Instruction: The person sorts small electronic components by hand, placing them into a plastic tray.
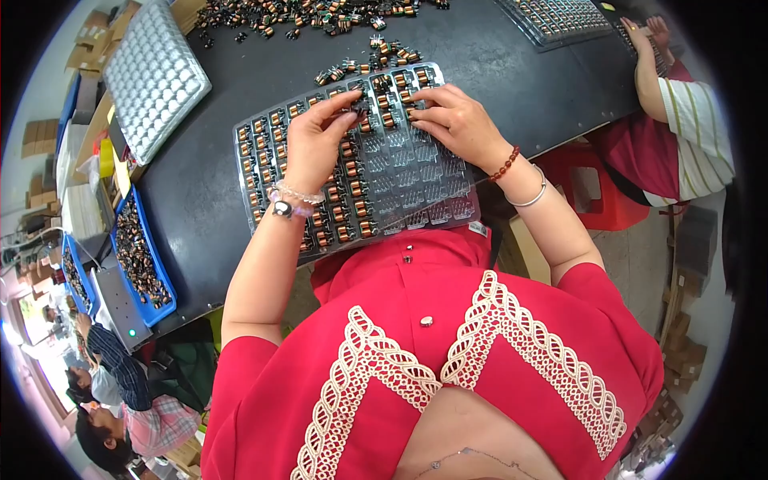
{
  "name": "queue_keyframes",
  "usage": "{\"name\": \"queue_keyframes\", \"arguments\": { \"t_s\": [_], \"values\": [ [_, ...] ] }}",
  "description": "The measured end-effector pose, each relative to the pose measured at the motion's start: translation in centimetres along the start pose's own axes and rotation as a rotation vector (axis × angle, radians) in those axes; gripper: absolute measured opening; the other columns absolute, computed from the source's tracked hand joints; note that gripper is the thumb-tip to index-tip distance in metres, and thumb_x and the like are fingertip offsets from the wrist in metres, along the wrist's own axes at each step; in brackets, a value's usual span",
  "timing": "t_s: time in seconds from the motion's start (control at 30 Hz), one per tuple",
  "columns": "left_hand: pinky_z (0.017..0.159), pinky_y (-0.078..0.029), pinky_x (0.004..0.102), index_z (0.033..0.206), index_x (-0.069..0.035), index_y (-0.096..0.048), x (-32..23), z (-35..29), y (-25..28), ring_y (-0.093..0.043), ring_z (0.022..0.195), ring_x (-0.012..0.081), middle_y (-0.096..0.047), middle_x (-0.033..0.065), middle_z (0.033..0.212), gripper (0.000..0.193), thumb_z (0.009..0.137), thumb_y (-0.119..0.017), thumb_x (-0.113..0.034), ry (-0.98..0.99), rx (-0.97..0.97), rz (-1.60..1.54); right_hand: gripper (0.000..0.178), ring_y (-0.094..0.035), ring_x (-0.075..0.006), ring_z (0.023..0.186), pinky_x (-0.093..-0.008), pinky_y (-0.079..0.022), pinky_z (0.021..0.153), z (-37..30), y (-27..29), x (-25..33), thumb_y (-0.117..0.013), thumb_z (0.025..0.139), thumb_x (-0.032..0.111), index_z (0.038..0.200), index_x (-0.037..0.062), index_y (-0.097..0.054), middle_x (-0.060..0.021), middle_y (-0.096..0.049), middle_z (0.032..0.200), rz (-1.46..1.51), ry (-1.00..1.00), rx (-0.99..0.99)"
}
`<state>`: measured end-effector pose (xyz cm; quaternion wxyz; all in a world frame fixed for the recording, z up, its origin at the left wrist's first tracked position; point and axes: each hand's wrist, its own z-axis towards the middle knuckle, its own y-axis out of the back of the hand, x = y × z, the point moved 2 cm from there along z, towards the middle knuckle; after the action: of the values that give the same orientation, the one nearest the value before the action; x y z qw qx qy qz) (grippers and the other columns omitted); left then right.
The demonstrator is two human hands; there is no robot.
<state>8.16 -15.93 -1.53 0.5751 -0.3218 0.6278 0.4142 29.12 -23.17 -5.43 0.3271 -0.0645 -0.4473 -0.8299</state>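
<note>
A clear plastic tray (412,178) with rows of pockets lies in front of me at the near table edge. Small copper-wound coil parts (345,232) fill its left columns and a few upper right pockets; the lower right pockets hold none. My left hand (314,142), wearing bead bracelets, is closed over the tray's upper middle, with a dark coil part (361,105) between thumb and fingers. My right hand (462,126) is at the upper right pockets, fingers closed at another copper coil part (406,96). The fingertips partly hide both parts.
Loose coil parts (308,18) are heaped at the table's far side, with a smaller pile (384,56) just beyond the tray. A white pocketed tray (156,84) stands at left, above a blue bin (164,276) of parts. Another filled tray (556,20) and a co-worker's hands (646,36) are far right.
</note>
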Motion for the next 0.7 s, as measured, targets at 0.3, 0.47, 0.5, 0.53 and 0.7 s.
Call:
{"name": "queue_keyframes", "arguments": {
  "t_s": [0.3,0.47,0.5,0.53,0.7],
  "values": [
    [0.071,-0.049,0.0383,0.087,-0.006,-0.064,0.2,-3.1,-1.4,-0.06,0.08,0.0265,-0.063,0.0086,0.082,0.013,0.075,-0.062,-0.003,-0.494,0.02,0.852,0.019,-0.061,-0.0185,0.09,-0.0319,-0.053,0.07,4.9,-2.4,-0.4,-0.065,0.081,0.019,0.099,0.0161,-0.067,0.0006,-0.06,0.099,-0.255,-0.016,-0.001],
    [0.066,-0.046,0.0346,0.08,-0.009,-0.062,0.2,-4.1,-3.3,-0.057,0.076,0.0228,-0.058,0.004,0.078,0.009,0.073,-0.058,-0.005,-0.687,-0.037,1.174,0.02,-0.06,-0.018,0.093,-0.0318,-0.053,0.071,4.9,-2.4,-0.9,-0.059,0.081,0.012,0.099,0.0167,-0.068,0.0006,-0.061,0.097,-0.259,-0.001,-0.002],
    [0.066,-0.046,0.0339,0.08,-0.009,-0.062,0.5,-4.2,-3.4,-0.056,0.074,0.0219,-0.056,0.0038,0.077,0.008,0.074,-0.057,-0.006,-0.698,-0.035,1.182,0.02,-0.06,-0.018,0.093,-0.0318,-0.053,0.071,4.8,-2.3,-0.9,-0.059,0.081,0.012,0.099,0.0167,-0.068,0.0006,-0.061,0.097,-0.26,-0.001,-0.001],
    [0.066,-0.046,0.0339,0.08,-0.009,-0.062,0.5,-4.1,-3.3,-0.056,0.074,0.0219,-0.056,0.0038,0.077,0.008,0.074,-0.057,-0.006,-0.7,-0.034,1.181,0.022,-0.06,-0.0183,0.094,-0.0321,-0.053,0.072,4.7,-2.2,-0.7,-0.059,0.081,0.012,0.1,0.0169,-0.068,0.0003,-0.062,0.097,-0.253,-0.007,0.012],
    [0.066,-0.048,0.0319,0.087,-0.007,-0.064,-0.3,-3.9,-2.2,-0.06,0.08,0.0211,-0.061,0.0055,0.083,0.015,0.073,-0.058,-0.008,-0.474,0.203,1.147,0.024,-0.061,-0.02,0.093,-0.0327,-0.052,0.076,4.6,-2.2,-1.2,-0.061,0.081,0.014,0.103,0.0171,-0.067,-0.0006,-0.062,0.099,-0.201,0.013,0.01]
  ]
}}
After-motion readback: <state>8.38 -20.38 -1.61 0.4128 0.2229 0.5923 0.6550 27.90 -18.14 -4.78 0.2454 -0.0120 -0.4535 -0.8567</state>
